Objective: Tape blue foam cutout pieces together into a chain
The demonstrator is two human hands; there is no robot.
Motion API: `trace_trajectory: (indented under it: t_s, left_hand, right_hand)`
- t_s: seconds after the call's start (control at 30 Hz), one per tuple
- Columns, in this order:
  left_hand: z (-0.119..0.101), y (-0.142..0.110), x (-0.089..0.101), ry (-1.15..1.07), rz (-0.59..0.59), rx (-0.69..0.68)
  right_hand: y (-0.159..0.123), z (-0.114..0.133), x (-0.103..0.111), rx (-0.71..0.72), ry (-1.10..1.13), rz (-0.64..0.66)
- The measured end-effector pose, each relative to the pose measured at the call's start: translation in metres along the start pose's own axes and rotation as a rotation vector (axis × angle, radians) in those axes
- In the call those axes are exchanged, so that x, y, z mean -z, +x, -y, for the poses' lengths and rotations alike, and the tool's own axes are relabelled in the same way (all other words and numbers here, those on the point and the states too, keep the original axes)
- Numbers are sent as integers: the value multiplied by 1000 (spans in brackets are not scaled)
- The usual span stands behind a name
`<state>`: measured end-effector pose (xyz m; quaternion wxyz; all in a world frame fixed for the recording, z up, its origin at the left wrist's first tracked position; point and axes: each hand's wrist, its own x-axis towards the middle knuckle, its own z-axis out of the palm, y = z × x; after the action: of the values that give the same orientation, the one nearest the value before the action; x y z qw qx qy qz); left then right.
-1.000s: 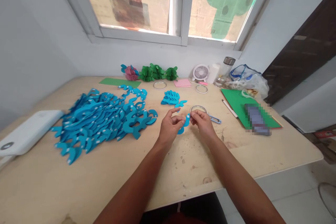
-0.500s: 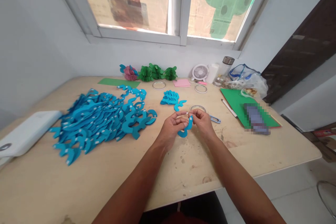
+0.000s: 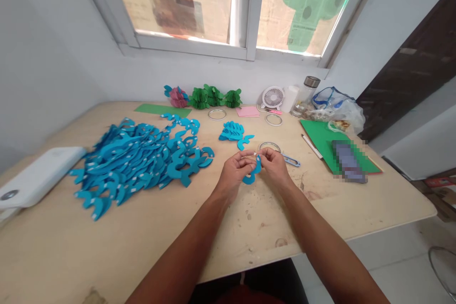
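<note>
Blue paper cutout [image 3: 250,178] — pinched by the left hand [image 3: 233,173] and right hand [image 3: 274,167], both grips clenched on it — sits over the bench [image 3: 256,228], just before a thin ring [image 3: 270,146], right of a heap of matching cutouts [image 3: 142,161].

Ahead of the right hand [image 3: 274,167], a papered-over window [image 3: 249,9] is letting in daylight — white walls [image 3: 53,57] are rising to the left, a dark wooden panel [image 3: 406,66] is standing far right, pale floor tiles [image 3: 388,266] are showing below
</note>
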<state>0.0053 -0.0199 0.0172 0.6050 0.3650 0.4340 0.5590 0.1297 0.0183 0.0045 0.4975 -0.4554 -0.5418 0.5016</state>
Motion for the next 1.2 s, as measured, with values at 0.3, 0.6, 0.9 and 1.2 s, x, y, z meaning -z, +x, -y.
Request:
trace_trajectory:
  t_s: [0.3,0.6,0.9,1.2]
  left_hand:
    - [0,8,12,-27,-116,-44]
    - [3,10,12,-158,-310,-86]
    - [6,8,6,-142,-226,-75]
    - [8,5,6,2,-124,4]
  right_hand:
    - [-3,8,2,39,-45,-34]
    - [-9,8,-8,55,-12,55]
    - [-6,2,-8,96,2,32]
    - [-4,6,0,87,36,-74]
